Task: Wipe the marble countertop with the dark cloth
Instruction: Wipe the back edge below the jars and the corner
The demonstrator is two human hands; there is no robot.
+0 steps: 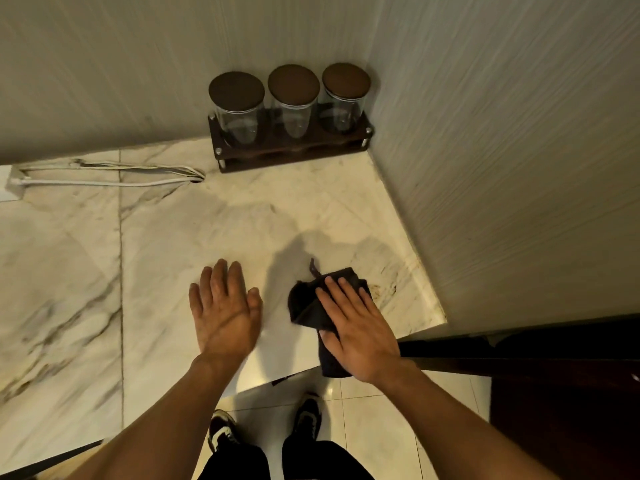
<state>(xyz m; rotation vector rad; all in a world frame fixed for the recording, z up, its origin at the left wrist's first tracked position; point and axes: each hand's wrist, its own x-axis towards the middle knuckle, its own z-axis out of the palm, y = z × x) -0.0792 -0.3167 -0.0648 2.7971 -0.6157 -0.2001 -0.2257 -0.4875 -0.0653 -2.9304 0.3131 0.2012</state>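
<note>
A dark cloth (308, 306) lies folded on the white veined marble countertop (166, 244), close to its front edge on the right. My right hand (356, 323) lies flat on top of the cloth, fingers spread and pointing up-left, pressing it onto the stone. One end of the cloth hangs over the counter's front edge below my palm. My left hand (225, 306) rests flat on the bare marble just left of the cloth, fingers together, holding nothing. Brownish stains (384, 291) mark the marble right of the cloth.
A dark wooden rack (294, 150) with three lidded glass jars stands in the back corner against the wall. White cables (114, 174) and a power strip lie at the back left. A textured wall (502, 168) bounds the counter on the right. My shoes (263, 427) stand on floor tiles below.
</note>
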